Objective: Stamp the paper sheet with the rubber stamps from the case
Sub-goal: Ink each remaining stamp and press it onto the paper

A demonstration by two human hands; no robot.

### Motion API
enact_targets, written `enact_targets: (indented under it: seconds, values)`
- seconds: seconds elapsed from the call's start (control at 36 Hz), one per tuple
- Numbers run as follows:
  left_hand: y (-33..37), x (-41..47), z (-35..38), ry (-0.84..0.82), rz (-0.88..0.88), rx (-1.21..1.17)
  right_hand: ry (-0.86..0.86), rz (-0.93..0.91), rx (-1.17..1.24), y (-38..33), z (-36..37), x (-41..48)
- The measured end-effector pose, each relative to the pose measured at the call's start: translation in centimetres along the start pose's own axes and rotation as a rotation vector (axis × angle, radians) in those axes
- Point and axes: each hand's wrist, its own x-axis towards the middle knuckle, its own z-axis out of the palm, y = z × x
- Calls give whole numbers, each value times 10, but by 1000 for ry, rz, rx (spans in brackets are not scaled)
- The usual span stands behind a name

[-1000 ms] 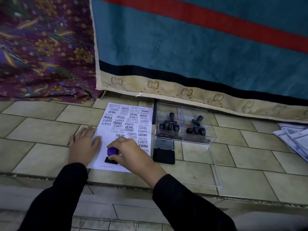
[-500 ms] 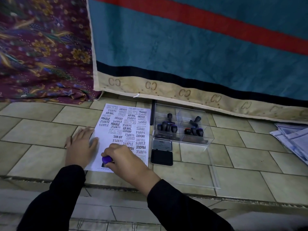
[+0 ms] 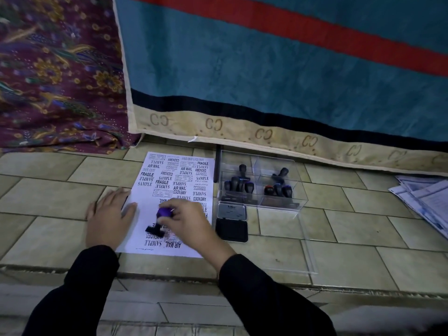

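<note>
A white paper sheet (image 3: pixel 150 190) covered with black stamped words lies on the tiled ledge. My right hand (image 3: pixel 191 219) pinches the purple knob of a rubber stamp (image 3: pixel 160 220), whose black base is tilted just above the lower part of the sheet. My left hand (image 3: pixel 109 217) lies flat, fingers spread, on the sheet's left edge. To the right of the paper stands a clear plastic case (image 3: pixel 300 197) holding several dark stamps (image 3: pixel 238 183). An open ink pad (image 3: pixel 231 230) sits in front of the case.
The case's clear lid (image 3: pixel 308 253) lies flat on the tiles to the right. A stack of papers (image 3: pixel 426 202) sits at the far right. A teal blanket (image 3: pixel 266 69) and a floral cloth (image 3: pixel 55 73) hang behind. The ledge edge (image 3: pixel 169 277) drops off near me.
My right hand has lifted the stamp off the lower part of the sheet and tilted it, showing its black base. The left hand has stayed on the paper's edge.
</note>
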Motion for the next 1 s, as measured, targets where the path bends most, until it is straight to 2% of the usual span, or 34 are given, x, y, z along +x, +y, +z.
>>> enact_targets:
  seconds: [0.11, 0.17, 0.31, 0.39, 0.5, 0.75, 1.0]
  values:
    - [0, 0, -2, -16, 7, 17, 202, 90, 218, 1, -46, 19]
    - [2, 0, -2, -16, 3, 22, 311, 81, 237, 0, -78, 29]
    - [2, -1, -3, -8, 5, 31, 617, 32, 136, 7, -149, 53]
    - [4, -1, -5, 3, 10, 26, 745, 82, -2, 25, -174, 72]
    - [9, -3, -11, -19, -6, 6, 671, 207, -184, 49, -181, 92]
    - [14, -5, -14, -14, -13, -5, 363, 220, -378, 74, -156, 114]
    - [9, -4, -11, -20, -17, -16, 261, 323, -446, 72, -157, 121]
